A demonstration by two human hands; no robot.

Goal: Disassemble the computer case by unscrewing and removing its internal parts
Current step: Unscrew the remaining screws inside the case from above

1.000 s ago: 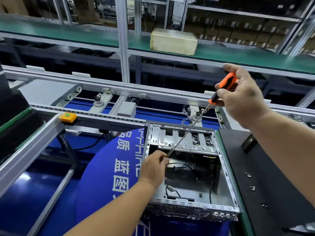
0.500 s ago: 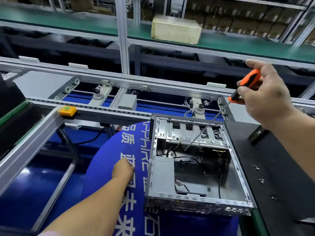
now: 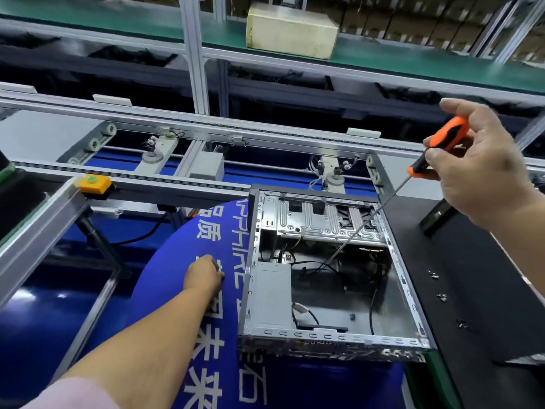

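At the right edge of the frame, the raised right hand (image 3: 483, 160) curls its fingers around an orange-handled screwdriver (image 3: 442, 143), shaft slanting down into the open computer case (image 3: 330, 339) at lower centre. The left hand (image 3: 205, 274), fingers bent, rests on the blue printed mat (image 3: 177, 290) just left of the case. Inside: bare metal, black cables.

Computer case (image 3: 330, 290) sits between a printed mat (image 3: 177, 261) on its left and loose screws (image 3: 441, 296) on its right — box (image 3: 290, 29) shelved behind.

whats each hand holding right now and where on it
The right hand grips the screwdriver by its orange handle. The left hand rests on the blue mat; whether it holds anything cannot be told.
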